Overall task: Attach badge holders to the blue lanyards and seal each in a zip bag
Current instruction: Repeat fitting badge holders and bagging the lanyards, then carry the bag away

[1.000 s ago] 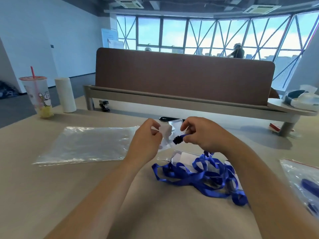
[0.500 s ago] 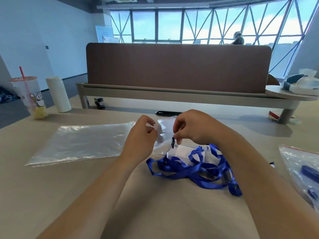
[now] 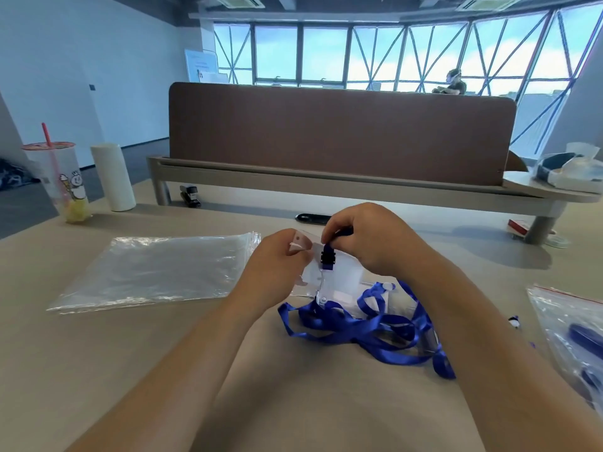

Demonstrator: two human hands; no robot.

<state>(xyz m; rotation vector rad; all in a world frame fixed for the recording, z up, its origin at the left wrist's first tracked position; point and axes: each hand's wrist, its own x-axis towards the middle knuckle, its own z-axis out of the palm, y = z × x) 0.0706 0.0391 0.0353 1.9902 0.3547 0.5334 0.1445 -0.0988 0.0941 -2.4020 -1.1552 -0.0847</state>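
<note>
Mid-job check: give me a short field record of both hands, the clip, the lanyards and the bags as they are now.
left hand: pinches badge holder at its top left corner
right hand: pinches black clip by its top, over the holder
clip joined to holder: cannot tell
blue lanyards: tangled pile on table
empty zip bags: flat stack, left of hands
filled zip bag: right edge, blue inside

Bright daylight enters through the rear windows [image 3: 375, 53]. Soft shadows fall on the table [image 3: 98, 370]. Wide-angle distortion bends the edges.
</note>
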